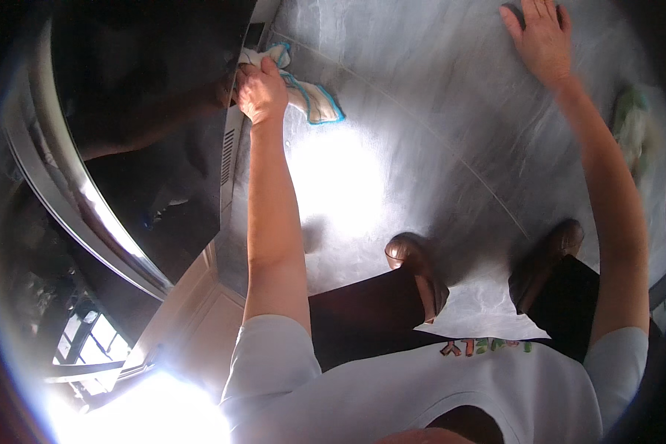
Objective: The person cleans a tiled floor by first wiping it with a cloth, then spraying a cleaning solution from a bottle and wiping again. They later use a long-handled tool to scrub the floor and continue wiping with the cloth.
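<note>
My left hand (262, 91) grips a white cleaning cloth (316, 102) with blue edging. It holds the cloth low, against the base of a glossy black appliance front (161, 89), and one end of the cloth trails over the grey tiles. Part of the cloth is hidden behind my fingers. Off to the right, my right hand (544, 47) rests flat on the tiled floor (422, 66) with its fingers spread and nothing in it. The fingertips run up to the top edge of the view.
A curved metal handle (111, 222) juts from the black front, above a vented plinth strip (227, 158). Beside it stands a pale cabinet panel (200, 299). My brown shoes (408, 252) are on the floor. A blurred green and white object (635, 127) lies at far right.
</note>
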A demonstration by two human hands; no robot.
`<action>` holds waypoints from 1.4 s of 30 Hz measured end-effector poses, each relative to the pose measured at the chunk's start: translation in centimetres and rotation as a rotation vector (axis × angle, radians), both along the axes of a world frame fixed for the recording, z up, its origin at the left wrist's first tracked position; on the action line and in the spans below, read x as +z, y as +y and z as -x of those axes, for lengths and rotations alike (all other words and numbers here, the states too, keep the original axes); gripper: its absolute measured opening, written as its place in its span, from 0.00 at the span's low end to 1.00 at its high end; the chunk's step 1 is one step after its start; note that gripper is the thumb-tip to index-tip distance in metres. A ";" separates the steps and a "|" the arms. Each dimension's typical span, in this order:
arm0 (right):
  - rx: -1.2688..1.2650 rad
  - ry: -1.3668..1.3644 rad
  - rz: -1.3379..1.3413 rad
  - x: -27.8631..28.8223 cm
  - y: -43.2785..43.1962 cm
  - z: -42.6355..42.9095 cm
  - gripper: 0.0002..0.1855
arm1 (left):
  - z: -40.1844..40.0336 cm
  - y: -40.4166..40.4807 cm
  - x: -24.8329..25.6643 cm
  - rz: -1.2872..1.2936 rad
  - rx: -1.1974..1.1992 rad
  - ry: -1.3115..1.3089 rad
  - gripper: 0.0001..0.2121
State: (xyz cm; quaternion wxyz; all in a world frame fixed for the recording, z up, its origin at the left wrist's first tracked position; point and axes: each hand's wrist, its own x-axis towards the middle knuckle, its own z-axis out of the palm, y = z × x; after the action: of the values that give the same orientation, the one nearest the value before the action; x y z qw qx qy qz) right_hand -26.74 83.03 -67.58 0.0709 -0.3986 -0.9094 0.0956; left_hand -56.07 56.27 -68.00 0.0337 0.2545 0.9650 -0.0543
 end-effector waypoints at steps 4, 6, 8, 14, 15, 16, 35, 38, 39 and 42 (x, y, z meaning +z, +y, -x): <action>0.003 0.043 0.077 2.0 -1.1 0.8 0.26 | 0.8 2.2 -1.1 -0.062 -0.074 0.124 0.31; 0.001 0.025 0.031 0.4 -0.4 0.7 0.26 | 1.2 3.8 -1.9 -0.151 -0.176 0.148 0.31; 0.013 0.028 -0.018 -0.5 -0.1 0.5 0.26 | 1.5 4.4 -2.0 -0.198 -0.255 0.193 0.30; 0.047 0.095 -0.107 -1.4 1.1 0.8 0.25 | 0.2 0.9 -0.8 -0.172 -0.290 0.270 0.22; 0.078 0.178 -0.202 -3.9 2.1 -0.3 0.24 | -0.2 -0.2 -0.9 -0.133 -0.254 0.218 0.22; 0.117 0.271 -0.284 -3.9 2.0 0.2 0.24 | -0.6 -1.0 -0.3 -0.072 -0.184 0.125 0.22; 0.033 0.030 -0.278 -5.0 -0.2 1.7 0.24 | 0.1 0.4 0.4 -0.250 -0.205 0.076 0.14; 0.073 0.099 -0.297 -4.9 -0.3 2.1 0.24 | 0.0 2.8 -0.9 -0.325 -0.279 0.231 0.13; 0.071 0.103 -0.309 -5.0 0.0 2.0 0.24 | -0.1 3.0 -1.1 -0.332 -0.315 0.288 0.13; 0.075 0.133 -0.318 -5.1 0.4 2.0 0.24 | -0.1 2.8 -1.4 -0.413 -0.378 0.364 0.10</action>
State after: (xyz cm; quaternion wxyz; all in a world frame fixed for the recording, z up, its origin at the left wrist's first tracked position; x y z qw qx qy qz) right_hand -28.72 83.42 -72.71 0.1895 -0.3407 -0.9207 -0.0209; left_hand -55.96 59.10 -69.39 -0.2022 0.4168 0.8814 0.0923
